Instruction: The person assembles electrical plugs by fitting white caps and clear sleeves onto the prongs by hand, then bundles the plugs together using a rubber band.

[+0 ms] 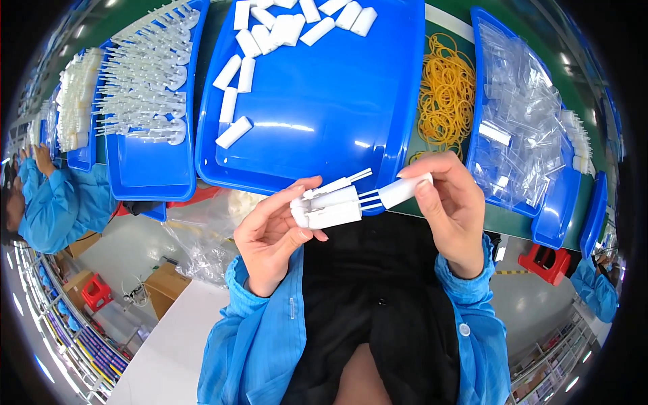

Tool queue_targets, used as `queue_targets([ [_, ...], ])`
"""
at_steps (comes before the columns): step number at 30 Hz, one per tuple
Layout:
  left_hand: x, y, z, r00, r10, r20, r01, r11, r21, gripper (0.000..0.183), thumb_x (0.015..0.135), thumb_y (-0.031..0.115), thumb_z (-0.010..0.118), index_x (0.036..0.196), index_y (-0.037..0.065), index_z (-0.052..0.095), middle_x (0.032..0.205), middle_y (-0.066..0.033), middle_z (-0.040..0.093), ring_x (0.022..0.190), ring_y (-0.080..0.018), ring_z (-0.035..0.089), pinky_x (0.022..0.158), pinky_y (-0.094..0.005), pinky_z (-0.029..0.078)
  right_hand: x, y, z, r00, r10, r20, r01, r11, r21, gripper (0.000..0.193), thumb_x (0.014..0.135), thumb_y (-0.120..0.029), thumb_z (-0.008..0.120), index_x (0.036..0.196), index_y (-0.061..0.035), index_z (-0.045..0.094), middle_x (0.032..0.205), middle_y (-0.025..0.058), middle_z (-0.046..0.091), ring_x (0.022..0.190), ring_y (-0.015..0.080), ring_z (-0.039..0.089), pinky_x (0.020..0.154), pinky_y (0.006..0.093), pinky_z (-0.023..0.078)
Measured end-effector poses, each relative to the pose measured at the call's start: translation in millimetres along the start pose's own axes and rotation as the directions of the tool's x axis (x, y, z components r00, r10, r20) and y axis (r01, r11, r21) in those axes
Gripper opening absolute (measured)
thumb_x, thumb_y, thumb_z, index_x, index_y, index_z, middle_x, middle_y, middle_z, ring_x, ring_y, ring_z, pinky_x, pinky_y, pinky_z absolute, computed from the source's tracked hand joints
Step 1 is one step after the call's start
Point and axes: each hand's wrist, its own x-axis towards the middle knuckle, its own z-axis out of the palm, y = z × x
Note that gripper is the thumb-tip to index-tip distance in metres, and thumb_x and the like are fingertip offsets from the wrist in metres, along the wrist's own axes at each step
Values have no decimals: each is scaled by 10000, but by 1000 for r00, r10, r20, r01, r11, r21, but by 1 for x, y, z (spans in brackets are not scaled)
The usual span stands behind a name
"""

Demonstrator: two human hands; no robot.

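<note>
Between thumb and fingers, my left hand (273, 236) grips a white plastic assembly (331, 208) with a rounded base and thin prongs pointing right. White sleeves cover some of its prongs. My right hand (451, 202) pinches a small white sleeve (398, 193), whose left end meets two of the bare prongs. How far the prongs go into it I cannot tell. Both hands are in front of my body, at the near edge of a large blue tray (304, 88). Loose white sleeves (266, 37) lie along that tray's far and left sides.
Left of the big tray, a blue tray (152, 169) holds many white pronged parts (145, 81). Yellow rubber bands (445, 94) lie in a heap to the right, beside a tray of clear plastic bags (520, 115). Co-workers in blue (67, 202) sit at both sides.
</note>
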Motion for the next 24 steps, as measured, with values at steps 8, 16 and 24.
queue_targets([
  [8,0,-2,3,999,-37,-23,40,990,137,459,709,-45,709,1133,-80,536,1158,-288,531,977,-308,606,734,-331,563,0,7,17,997,54,-50,-44,982,186,170,920,-81,507,1043,23,561,939,66,567,818,91,566,697,200,453],
  [16,-2,0,-2,998,-2,-66,12,989,150,461,684,-60,722,1112,-88,553,1135,-297,547,942,-294,627,769,-322,540,7,9,28,987,-99,-127,94,995,-46,129,882,-53,547,952,11,635,804,57,585,661,97,444,558,210,344],
  [24,-4,2,-15,999,44,-3,-43,978,203,441,675,-72,723,1085,-105,564,1071,-284,586,1024,-324,591,809,-338,520,20,1,48,967,-239,87,254,895,-366,102,826,-54,611,916,-27,650,794,70,617,721,189,500,664,282,392],
])
